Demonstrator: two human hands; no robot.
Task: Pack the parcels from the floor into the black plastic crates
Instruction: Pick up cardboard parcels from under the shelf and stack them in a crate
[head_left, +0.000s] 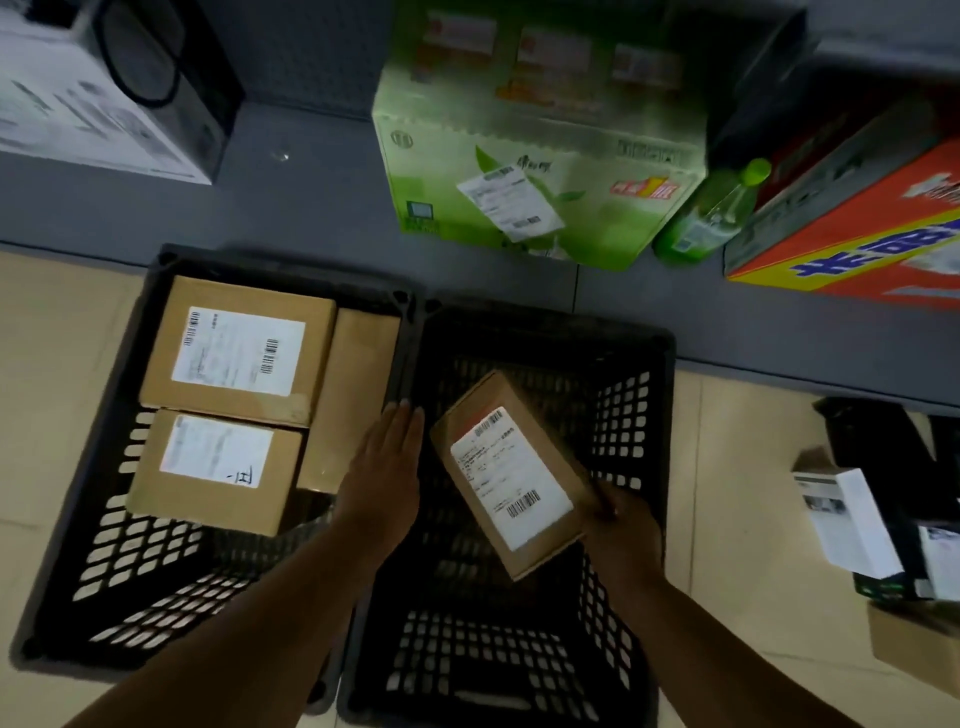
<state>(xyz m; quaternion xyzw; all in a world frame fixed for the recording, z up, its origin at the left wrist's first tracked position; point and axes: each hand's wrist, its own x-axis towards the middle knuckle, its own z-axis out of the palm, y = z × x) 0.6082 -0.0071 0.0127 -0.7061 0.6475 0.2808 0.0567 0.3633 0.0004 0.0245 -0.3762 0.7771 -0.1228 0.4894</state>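
Scene: A person leans over two black crates that stand side by side on a pale tiled floor (47, 395), seen from a head camera looking down.
Landmark: The right crate (631, 410), its latticed bottom bare as far as can be seen; every place below is given from it.
Right hand: The right hand (621, 527) holds a brown parcel (511, 475) by its near right corner, fingers curled round the edge; the parcel hangs tilted above the right crate's middle, white label up.
Left hand: The left hand (387, 460) is flat with fingers straight, holding nothing, over the wall the right crate shares with its neighbour and just beside the parcel's left edge.
Left crate: The left crate (104, 566), touching the right crate on its left, carries two labelled brown boxes, the far box (236, 351) and the near box (218, 470), with a plain brown box (353, 395) wedged beside them against the shared wall.
Still waiting: To the right of the right crate, well apart, lie a white box (852, 519) and other parcels on the floor.
Beyond: Behind the right crate stand a green carton (540, 176), a green bottle (711, 213) and an orange carton (857, 228).
Step in hand: By appearances, the first parcel going into the right crate.
Next move: Likely lower it flat into a far corner, level, then let go, leaving room for the rest.
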